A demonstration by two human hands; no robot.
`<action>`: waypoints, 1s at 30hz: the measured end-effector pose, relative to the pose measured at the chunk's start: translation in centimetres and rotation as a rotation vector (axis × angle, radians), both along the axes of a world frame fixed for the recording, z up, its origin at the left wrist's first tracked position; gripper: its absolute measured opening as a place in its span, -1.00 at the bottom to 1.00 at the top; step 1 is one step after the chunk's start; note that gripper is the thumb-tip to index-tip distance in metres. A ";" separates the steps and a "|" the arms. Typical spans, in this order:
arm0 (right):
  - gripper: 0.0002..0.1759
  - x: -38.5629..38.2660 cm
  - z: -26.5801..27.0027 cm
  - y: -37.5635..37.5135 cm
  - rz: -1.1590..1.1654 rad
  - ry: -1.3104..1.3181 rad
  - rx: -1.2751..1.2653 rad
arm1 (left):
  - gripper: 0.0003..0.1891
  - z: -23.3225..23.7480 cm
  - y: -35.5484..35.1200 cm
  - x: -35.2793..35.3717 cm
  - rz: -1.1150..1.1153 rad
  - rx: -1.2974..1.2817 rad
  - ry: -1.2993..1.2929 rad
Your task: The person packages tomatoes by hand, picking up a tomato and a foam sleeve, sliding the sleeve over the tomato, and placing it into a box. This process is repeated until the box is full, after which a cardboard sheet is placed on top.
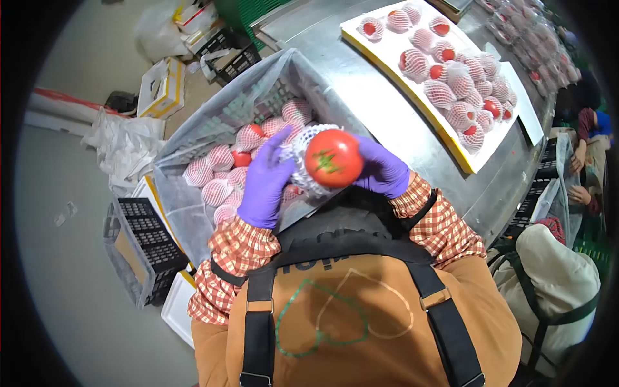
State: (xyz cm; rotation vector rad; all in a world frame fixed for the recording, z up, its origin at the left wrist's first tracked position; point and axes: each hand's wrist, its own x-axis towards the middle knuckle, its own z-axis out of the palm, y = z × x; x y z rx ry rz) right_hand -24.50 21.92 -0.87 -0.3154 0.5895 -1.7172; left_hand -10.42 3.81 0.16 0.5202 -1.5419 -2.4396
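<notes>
A large red tomato (334, 158), its green stem end facing up, is held by my gloved right hand (382, 166) at its right side. White foam netting (308, 152) lies against the tomato's left side, with the purple-gloved fingers of my left hand (265, 182) around it. Both hands are over the near right part of a lined crate (180, 138). Inside it lie several net-wrapped tomatoes (217, 192). The palm side of my left hand is hidden.
On the metal table (393, 122) a white tray (380, 55) bears several netted tomatoes. A black crate (149, 235) stands at the left on the floor. Beyond the table's right edge are a co-worker's hands (579, 193) and a seated person in a pale garment (558, 271).
</notes>
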 end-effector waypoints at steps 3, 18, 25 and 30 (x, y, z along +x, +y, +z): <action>-0.23 -1.5 2.0 -0.4 -0.058 0.576 0.154 | -0.38 2.6 1.1 -1.6 0.242 -0.367 0.052; -0.30 -19.6 -4.7 -5.5 -0.658 1.086 0.472 | -0.44 -0.3 1.8 -5.0 -0.322 -1.156 0.101; -0.27 -32.5 -7.9 -5.1 -0.587 2.135 1.120 | -0.45 -7.5 -5.8 -0.2 -0.349 -1.083 -0.468; -0.32 -34.2 -10.1 -4.6 -0.639 2.163 1.162 | -0.36 -10.0 -7.9 -0.4 -0.311 -1.106 -0.648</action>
